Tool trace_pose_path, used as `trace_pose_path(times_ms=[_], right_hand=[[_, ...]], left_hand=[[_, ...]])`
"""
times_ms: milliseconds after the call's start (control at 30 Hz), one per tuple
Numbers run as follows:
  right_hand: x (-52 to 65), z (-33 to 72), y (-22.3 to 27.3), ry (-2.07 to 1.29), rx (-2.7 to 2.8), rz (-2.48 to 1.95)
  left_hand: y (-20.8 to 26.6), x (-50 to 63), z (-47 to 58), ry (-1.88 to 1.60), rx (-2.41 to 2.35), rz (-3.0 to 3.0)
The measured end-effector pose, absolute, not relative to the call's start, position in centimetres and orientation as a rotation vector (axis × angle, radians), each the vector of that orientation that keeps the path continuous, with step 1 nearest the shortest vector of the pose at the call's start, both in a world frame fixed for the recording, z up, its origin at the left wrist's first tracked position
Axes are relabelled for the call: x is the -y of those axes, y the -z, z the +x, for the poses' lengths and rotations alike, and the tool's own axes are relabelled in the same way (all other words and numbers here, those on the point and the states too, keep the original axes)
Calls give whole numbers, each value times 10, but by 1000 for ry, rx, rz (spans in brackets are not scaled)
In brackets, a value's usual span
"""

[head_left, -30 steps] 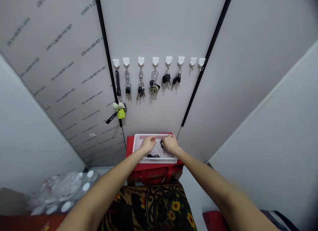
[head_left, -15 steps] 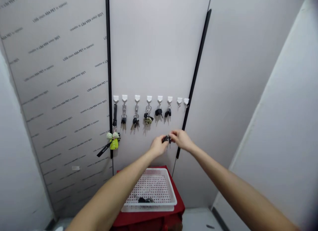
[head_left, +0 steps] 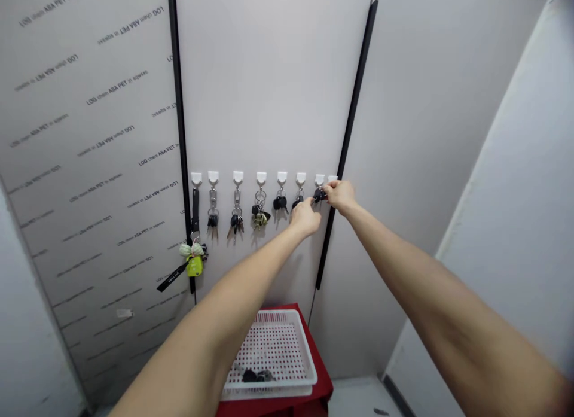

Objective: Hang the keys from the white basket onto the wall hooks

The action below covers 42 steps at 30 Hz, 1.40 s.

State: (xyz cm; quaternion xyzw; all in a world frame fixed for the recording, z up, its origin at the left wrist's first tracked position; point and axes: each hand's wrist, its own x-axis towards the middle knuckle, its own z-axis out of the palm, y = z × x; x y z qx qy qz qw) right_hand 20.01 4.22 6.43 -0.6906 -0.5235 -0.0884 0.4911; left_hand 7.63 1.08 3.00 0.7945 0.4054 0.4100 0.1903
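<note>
A small bunch of black-headed keys (head_left: 318,195) is up against a white hook (head_left: 320,179), second from the right in the row. My right hand (head_left: 341,197) pinches the bunch from the right, its fingertips by the ring and partly over the last hook. From below left, my left hand (head_left: 305,218) has its fingers closed at the lower edge of the same keys. It partly covers the neighbouring hanging keys (head_left: 298,200). Whether the ring is over the hook I cannot tell.
Several other key bunches hang to the left, including one with brassy pieces (head_left: 260,216) and one with a lime-green fob (head_left: 194,265). Below, a white perforated basket (head_left: 305,351) holds more keys (head_left: 255,376) on a red surface (head_left: 320,375). Black strips (head_left: 347,136) edge the panel.
Both hands have risen with the keys from below the hooks to hook height, moving right. The view has shifted slightly.
</note>
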Motion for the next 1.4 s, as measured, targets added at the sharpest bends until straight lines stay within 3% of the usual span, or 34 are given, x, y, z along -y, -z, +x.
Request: trace_pose_path(times_ms=[367,500,600,700,800,933,1100,1400], right_hand=[[-37,189,-59,287,1258,-1847],[-26,188,-45,431,1247,-1708],[-8,173,-5,528,1358,-1588],[21,136,60,267,1801,-1616],[47,91,129,-342,2418,-1511],[56,51,183,-500,2597,-1714],[49,39,191,-413,2647,-2057],[64,71,167,-383,2611,-1849]], left_hand=[[-6,-2,60,-1060,-1062,2262],[26,7,31,-989,-1012,2191],[67,10,2,-947,-1051,2088],[112,13,-27,-886,-1177,1985],[149,18,-49,-818,-1296,1890],[176,23,-68,-789,-1378,1832],[188,22,-85,-794,-1380,1809],[195,21,-67,-717,-1304,1714]])
